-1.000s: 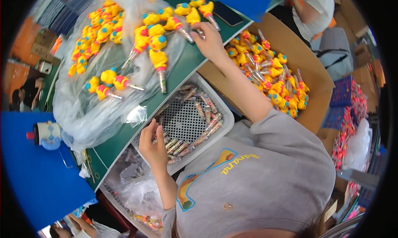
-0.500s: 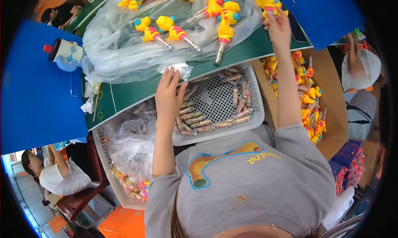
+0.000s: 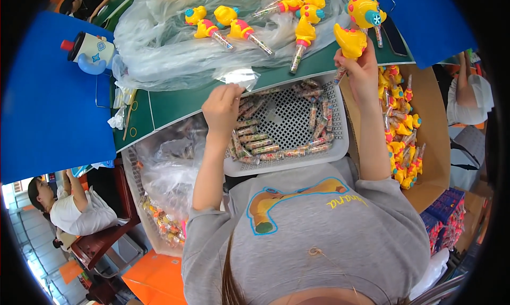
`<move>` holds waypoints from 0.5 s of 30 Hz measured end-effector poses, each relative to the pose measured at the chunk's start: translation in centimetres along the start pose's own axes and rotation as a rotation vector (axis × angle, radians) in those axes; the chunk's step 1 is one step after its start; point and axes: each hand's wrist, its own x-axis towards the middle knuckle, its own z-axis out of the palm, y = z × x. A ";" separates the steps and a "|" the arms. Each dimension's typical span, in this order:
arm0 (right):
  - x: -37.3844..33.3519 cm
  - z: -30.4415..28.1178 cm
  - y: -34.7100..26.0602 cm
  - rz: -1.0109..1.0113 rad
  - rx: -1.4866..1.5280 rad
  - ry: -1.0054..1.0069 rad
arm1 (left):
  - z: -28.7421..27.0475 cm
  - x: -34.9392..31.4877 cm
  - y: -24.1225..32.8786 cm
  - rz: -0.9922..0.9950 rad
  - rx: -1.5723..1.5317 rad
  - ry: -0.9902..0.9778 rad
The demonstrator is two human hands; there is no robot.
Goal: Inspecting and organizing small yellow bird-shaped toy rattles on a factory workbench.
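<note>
A yellow duck-shaped toy with a candy tube is in my right hand, its thumb and fingers wrapped round the tube below the yellow top. Just beyond it, a similar yellow toy lies at the table's right side. My left hand is closed in a pinch at the corner of a small clear plastic bag on the table's near edge. Several more yellow toys with candy tubes lie on a crumpled clear plastic sheet.
Below the table edge, a white basket holds several wrapped candy tubes. A cardboard box of yellow toys stands on the right. At left are a cup and plastic bags. A dark phone lies at the right.
My right hand has drawn back slightly, with the toy now tilted up in it. My left hand has gone from spread fingers to a pinch at the small bag. The view has shifted a little.
</note>
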 end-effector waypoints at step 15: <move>-3.4 2.0 -1.3 0.108 0.117 -0.097 | -1.6 1.8 -0.3 -0.226 -0.017 -0.066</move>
